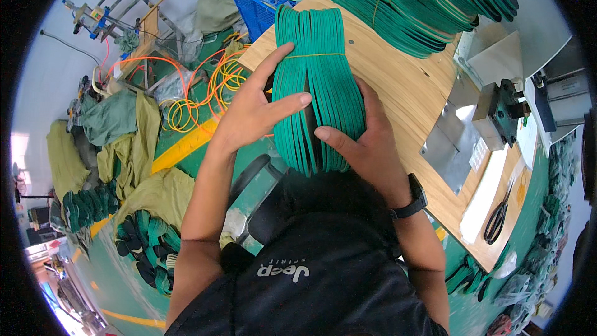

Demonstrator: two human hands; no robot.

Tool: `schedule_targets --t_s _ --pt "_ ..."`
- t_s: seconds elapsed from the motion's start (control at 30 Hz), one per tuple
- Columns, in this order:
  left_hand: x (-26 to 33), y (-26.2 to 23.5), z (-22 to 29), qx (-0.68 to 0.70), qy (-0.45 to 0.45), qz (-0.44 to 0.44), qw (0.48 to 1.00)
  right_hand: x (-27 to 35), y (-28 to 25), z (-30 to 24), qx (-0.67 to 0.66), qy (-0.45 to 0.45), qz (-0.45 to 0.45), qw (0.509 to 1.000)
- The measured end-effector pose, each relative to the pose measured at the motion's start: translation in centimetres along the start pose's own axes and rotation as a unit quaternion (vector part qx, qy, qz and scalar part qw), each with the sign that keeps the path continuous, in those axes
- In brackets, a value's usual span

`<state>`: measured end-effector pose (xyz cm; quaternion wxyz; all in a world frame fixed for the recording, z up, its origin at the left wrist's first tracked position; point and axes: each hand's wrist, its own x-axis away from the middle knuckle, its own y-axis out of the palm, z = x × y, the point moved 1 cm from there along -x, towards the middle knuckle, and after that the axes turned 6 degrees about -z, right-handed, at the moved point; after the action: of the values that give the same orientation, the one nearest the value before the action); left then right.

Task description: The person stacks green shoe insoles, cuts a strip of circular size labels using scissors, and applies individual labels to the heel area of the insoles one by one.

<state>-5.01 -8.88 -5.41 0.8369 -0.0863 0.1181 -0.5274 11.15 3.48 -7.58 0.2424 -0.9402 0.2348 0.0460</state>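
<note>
At the edge of the counter (398, 87), the banded green bundle (326, 78) is held between left hand (247, 109) and right hand (375, 149), fingers spread along its sides, thumbs on its face; light, even pressure should keep layers aligned.

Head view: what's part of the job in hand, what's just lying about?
Likely in the job:
- green bundle, between left hand and right hand
- yellow band around it
- green pile on the table

Apparently just lying about:
- scissors
- metal block
- blue crate
- hoses on the floor
</note>
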Motion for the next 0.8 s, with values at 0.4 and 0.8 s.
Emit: schedule_targets --t_s 0.4,0.8 --pt "-0.5 0.9 0.3 0.009 -0.016 0.028 0.999 -0.3 -0.3 0.0 -0.038 -0.048 -0.018 0.998" --pt "-1.1 -1.0 1.5 -0.172 -0.067 0.002 0.983 -3.1 -3.4 -2.9 0.286 -0.050 -0.019 0.957"
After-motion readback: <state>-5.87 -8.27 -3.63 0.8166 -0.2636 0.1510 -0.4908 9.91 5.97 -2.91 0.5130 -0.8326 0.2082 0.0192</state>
